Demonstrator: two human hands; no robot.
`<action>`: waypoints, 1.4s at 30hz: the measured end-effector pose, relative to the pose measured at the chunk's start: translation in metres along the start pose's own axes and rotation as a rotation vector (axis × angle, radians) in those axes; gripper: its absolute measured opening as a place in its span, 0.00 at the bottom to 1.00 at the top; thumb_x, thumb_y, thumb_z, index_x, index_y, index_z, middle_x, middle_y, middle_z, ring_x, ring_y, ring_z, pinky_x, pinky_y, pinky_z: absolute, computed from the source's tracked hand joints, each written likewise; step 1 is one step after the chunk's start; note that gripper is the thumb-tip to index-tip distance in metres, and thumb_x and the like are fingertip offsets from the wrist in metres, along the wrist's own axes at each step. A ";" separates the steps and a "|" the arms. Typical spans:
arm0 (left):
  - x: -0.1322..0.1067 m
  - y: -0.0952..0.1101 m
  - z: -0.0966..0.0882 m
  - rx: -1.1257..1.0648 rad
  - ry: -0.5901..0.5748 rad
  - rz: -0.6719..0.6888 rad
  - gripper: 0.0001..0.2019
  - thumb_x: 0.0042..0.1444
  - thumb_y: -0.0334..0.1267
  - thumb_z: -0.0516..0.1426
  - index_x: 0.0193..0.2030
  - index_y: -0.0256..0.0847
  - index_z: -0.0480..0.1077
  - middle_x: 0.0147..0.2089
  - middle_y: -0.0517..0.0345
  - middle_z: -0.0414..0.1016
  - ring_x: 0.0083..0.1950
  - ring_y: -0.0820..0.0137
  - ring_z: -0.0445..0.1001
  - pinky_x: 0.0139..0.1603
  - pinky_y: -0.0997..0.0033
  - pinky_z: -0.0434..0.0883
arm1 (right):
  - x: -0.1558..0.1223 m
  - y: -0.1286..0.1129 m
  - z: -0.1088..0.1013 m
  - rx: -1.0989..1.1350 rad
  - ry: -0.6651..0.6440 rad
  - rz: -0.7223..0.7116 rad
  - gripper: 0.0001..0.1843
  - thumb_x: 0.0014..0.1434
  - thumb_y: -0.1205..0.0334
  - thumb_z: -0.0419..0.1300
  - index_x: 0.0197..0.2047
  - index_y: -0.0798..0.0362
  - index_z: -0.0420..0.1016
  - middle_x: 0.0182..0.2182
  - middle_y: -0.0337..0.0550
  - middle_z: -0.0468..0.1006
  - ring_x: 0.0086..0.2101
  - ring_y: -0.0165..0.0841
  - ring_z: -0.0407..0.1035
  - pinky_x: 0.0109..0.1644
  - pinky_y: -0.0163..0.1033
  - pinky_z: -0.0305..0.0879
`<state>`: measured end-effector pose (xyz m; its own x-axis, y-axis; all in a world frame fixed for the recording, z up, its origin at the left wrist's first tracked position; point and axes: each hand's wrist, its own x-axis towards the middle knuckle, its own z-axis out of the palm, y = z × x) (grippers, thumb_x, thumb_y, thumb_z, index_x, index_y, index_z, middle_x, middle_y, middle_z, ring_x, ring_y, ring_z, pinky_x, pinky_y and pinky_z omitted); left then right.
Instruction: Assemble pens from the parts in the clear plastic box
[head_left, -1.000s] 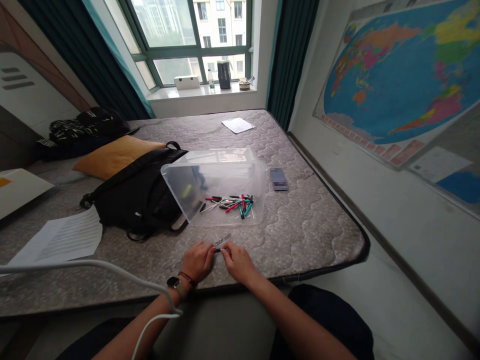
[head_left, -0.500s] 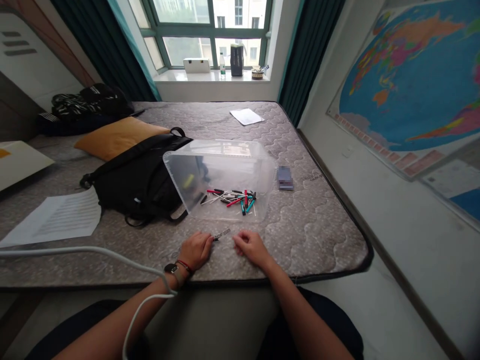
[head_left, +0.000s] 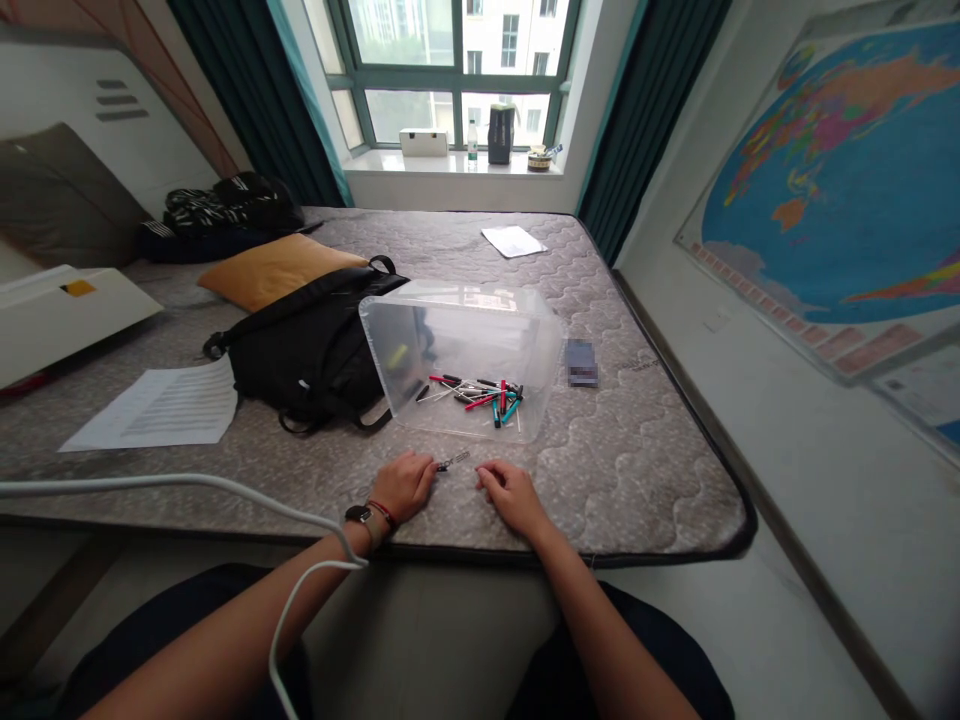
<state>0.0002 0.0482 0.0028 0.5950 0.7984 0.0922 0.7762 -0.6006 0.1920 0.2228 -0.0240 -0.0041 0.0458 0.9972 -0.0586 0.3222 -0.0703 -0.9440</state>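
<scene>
My left hand [head_left: 405,483] rests on the patterned mattress [head_left: 630,490], palm down with its fingers curled under. Against its fingertips is a small dark mark or object [head_left: 443,466], too small to make out, beside printed lettering on the fabric. My right hand [head_left: 511,494] lies a little way to the right, loosely closed, with nothing visible in it. Just beyond both hands, a clear plastic box [head_left: 480,335] lies on its side, its open mouth towards me. Several pens [head_left: 491,396], red, black and teal, are jumbled inside with thin white sticks or refills.
A black backpack [head_left: 307,345] leans by the box's left side, with an orange pillow [head_left: 281,272] behind and a printed sheet [head_left: 154,410] to its left. A blurred grey-blue item [head_left: 581,362] sits right of the box. A white cable [head_left: 202,483] crosses my left forearm.
The view has turned slightly left and up, so everything sits further right in the picture. My hands stay in nearly the same place on the mattress; the box and pens have not moved.
</scene>
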 end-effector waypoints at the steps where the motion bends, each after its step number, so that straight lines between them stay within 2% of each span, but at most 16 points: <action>1: 0.000 0.000 0.000 0.010 0.001 0.002 0.21 0.69 0.43 0.40 0.32 0.43 0.68 0.31 0.54 0.72 0.38 0.64 0.70 0.38 0.68 0.63 | 0.001 -0.002 0.000 0.004 -0.003 0.000 0.16 0.65 0.52 0.53 0.40 0.54 0.77 0.29 0.42 0.80 0.25 0.31 0.71 0.32 0.34 0.64; 9: -0.001 0.003 0.001 0.036 0.007 0.018 0.20 0.69 0.42 0.40 0.32 0.42 0.68 0.30 0.54 0.72 0.38 0.65 0.69 0.40 0.68 0.63 | -0.007 -0.014 0.010 -0.111 -0.074 -0.079 0.13 0.65 0.57 0.54 0.39 0.53 0.78 0.30 0.41 0.81 0.30 0.32 0.72 0.37 0.34 0.62; 13: 0.000 0.006 -0.005 0.023 0.003 0.064 0.19 0.68 0.45 0.43 0.33 0.42 0.69 0.32 0.54 0.72 0.39 0.64 0.69 0.42 0.66 0.64 | -0.013 -0.018 0.012 -0.174 -0.082 -0.117 0.12 0.64 0.58 0.55 0.38 0.52 0.79 0.32 0.42 0.81 0.32 0.33 0.72 0.38 0.34 0.62; 15: 0.001 0.010 -0.010 0.001 -0.036 0.161 0.18 0.68 0.47 0.45 0.34 0.42 0.70 0.34 0.53 0.72 0.40 0.64 0.69 0.44 0.65 0.65 | -0.013 -0.018 0.012 -0.181 -0.063 -0.115 0.13 0.65 0.57 0.54 0.37 0.52 0.79 0.31 0.42 0.81 0.32 0.33 0.71 0.38 0.34 0.62; 18: 0.002 0.020 -0.018 -0.043 -0.156 0.381 0.18 0.67 0.49 0.46 0.38 0.43 0.72 0.38 0.51 0.72 0.42 0.64 0.69 0.47 0.64 0.66 | -0.011 -0.016 0.010 -0.147 -0.023 -0.079 0.15 0.65 0.55 0.53 0.35 0.53 0.78 0.30 0.41 0.80 0.30 0.32 0.70 0.37 0.33 0.62; 22: -0.006 0.042 -0.030 -0.151 -0.304 0.675 0.16 0.66 0.50 0.48 0.42 0.46 0.73 0.39 0.50 0.73 0.42 0.63 0.70 0.49 0.61 0.66 | -0.006 -0.013 0.009 0.030 -0.020 0.041 0.18 0.66 0.52 0.52 0.35 0.54 0.76 0.29 0.40 0.78 0.25 0.28 0.68 0.33 0.32 0.62; 24: -0.012 0.054 -0.037 -0.205 -0.361 0.782 0.16 0.64 0.51 0.50 0.40 0.47 0.74 0.39 0.49 0.74 0.44 0.61 0.70 0.51 0.58 0.65 | -0.005 -0.014 0.009 0.138 -0.118 0.120 0.20 0.66 0.50 0.51 0.32 0.55 0.74 0.24 0.38 0.74 0.23 0.27 0.65 0.29 0.31 0.61; 27: -0.020 0.067 -0.045 -0.255 -0.451 0.880 0.15 0.61 0.51 0.52 0.34 0.46 0.74 0.39 0.47 0.75 0.46 0.57 0.70 0.55 0.54 0.65 | -0.008 -0.019 0.011 0.265 -0.374 0.165 0.25 0.65 0.44 0.50 0.26 0.54 0.68 0.18 0.33 0.64 0.20 0.26 0.58 0.24 0.31 0.55; 29: -0.023 0.072 -0.047 -0.303 -0.511 0.870 0.13 0.58 0.49 0.53 0.30 0.47 0.74 0.36 0.47 0.75 0.45 0.57 0.71 0.55 0.53 0.66 | -0.011 -0.022 0.012 0.272 -0.474 0.112 0.26 0.63 0.42 0.51 0.22 0.53 0.64 0.17 0.31 0.60 0.20 0.25 0.53 0.23 0.32 0.51; 32: -0.026 0.074 -0.049 -0.358 -0.567 0.831 0.09 0.53 0.45 0.56 0.27 0.48 0.73 0.33 0.48 0.75 0.42 0.57 0.72 0.52 0.54 0.68 | -0.013 -0.026 0.013 0.198 -0.513 0.037 0.26 0.61 0.43 0.54 0.19 0.53 0.59 0.16 0.30 0.55 0.21 0.25 0.49 0.23 0.33 0.46; 35: -0.027 0.075 -0.057 -0.326 -0.523 0.890 0.07 0.53 0.42 0.55 0.28 0.47 0.73 0.34 0.48 0.75 0.43 0.57 0.72 0.53 0.53 0.68 | -0.012 -0.025 0.013 0.151 -0.512 0.048 0.25 0.61 0.47 0.54 0.18 0.52 0.58 0.15 0.30 0.54 0.20 0.24 0.47 0.22 0.33 0.44; 37: -0.027 0.078 -0.066 -0.276 -0.442 0.884 0.07 0.55 0.41 0.55 0.31 0.47 0.74 0.37 0.49 0.76 0.47 0.56 0.71 0.57 0.51 0.66 | -0.010 -0.023 0.013 0.171 -0.440 0.075 0.23 0.61 0.49 0.54 0.19 0.52 0.60 0.15 0.30 0.56 0.20 0.24 0.49 0.22 0.32 0.45; 39: -0.029 0.080 -0.073 -0.225 -0.316 0.764 0.08 0.58 0.41 0.54 0.36 0.47 0.74 0.42 0.50 0.76 0.54 0.55 0.69 0.61 0.49 0.63 | -0.006 -0.020 0.013 0.224 -0.321 0.112 0.21 0.62 0.51 0.52 0.21 0.53 0.63 0.15 0.31 0.59 0.19 0.25 0.53 0.22 0.32 0.48; 42: -0.035 0.079 -0.069 -0.203 -0.053 0.361 0.09 0.63 0.41 0.52 0.44 0.46 0.72 0.49 0.51 0.74 0.57 0.57 0.68 0.61 0.51 0.64 | 0.000 -0.014 0.017 0.291 -0.154 0.158 0.23 0.65 0.50 0.49 0.21 0.52 0.62 0.14 0.32 0.61 0.17 0.26 0.56 0.22 0.32 0.52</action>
<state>0.0263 -0.0240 0.0819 0.8354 0.5316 0.1393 0.4619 -0.8166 0.3462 0.2020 -0.0230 0.0030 -0.0763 0.9681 -0.2385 0.0392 -0.2361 -0.9709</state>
